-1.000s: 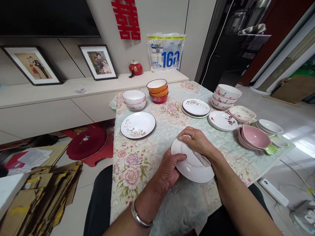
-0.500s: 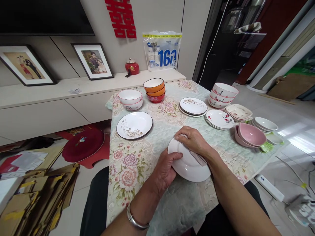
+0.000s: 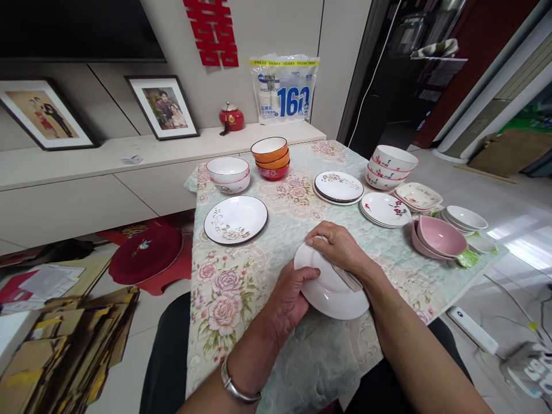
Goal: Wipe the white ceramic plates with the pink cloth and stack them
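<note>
A white plate (image 3: 334, 296), tilted with its underside showing, is held over the near part of the table. My left hand (image 3: 295, 290) grips its left edge, the thumb lying on the plate. At the plate's upper edge, my right hand (image 3: 338, 244) is closed on a light cloth (image 3: 351, 280) that lies against the plate; part of the cloth is hidden under the hand. A dark-rimmed floral plate (image 3: 236, 219) rests to the left, and another dark-rimmed plate (image 3: 338, 186) lies on a pale plate beyond my hands.
White bowls (image 3: 227, 175) and orange and red bowls (image 3: 271, 158) stand at the back. Along the right are stacked bowls (image 3: 390, 167), plates with red flowers (image 3: 385, 209), a pink bowl (image 3: 442, 236) and small white bowls (image 3: 466, 218). The tablecloth (image 3: 235, 287) is floral.
</note>
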The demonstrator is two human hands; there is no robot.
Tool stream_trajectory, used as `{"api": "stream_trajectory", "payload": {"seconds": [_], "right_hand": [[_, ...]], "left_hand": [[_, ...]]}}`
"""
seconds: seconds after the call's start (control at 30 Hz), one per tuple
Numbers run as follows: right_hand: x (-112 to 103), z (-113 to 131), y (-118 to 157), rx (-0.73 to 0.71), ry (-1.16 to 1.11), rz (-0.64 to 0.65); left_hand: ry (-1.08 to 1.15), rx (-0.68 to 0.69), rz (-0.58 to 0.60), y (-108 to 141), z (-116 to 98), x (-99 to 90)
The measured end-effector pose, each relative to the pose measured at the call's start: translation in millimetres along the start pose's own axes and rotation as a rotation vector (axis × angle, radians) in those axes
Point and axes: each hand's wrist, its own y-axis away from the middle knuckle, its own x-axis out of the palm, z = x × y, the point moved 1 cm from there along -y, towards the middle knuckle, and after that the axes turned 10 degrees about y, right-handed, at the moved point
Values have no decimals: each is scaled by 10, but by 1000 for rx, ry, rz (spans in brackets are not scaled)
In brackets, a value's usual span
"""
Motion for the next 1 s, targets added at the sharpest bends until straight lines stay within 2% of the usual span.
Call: {"api": "stream_trajectory", "payload": {"seconds": [0.43,0.63,0.7,0.77,0.83,0.9,1.0], "right_hand": [[12,-5,3,0,5,5],[11,26,-2,87,207,-35],[7,129,19,-24,196,-19],[14,247,41,-206,133,49],[25,297,47,-317,76,114],[24,224,26,-269,57,93],[-12,-30,-12,32,83,-10]], "left_hand": [[-4,0,7,9,-8,-1],[-34,11,51,14,-13,1],[-37,14,52,15,-12,7],[-34,22,30,14,-8,12],[-30,36,16,13,-3,14],[-21,40,39,12,1,16],[3,27,79,16,0,15]]}}
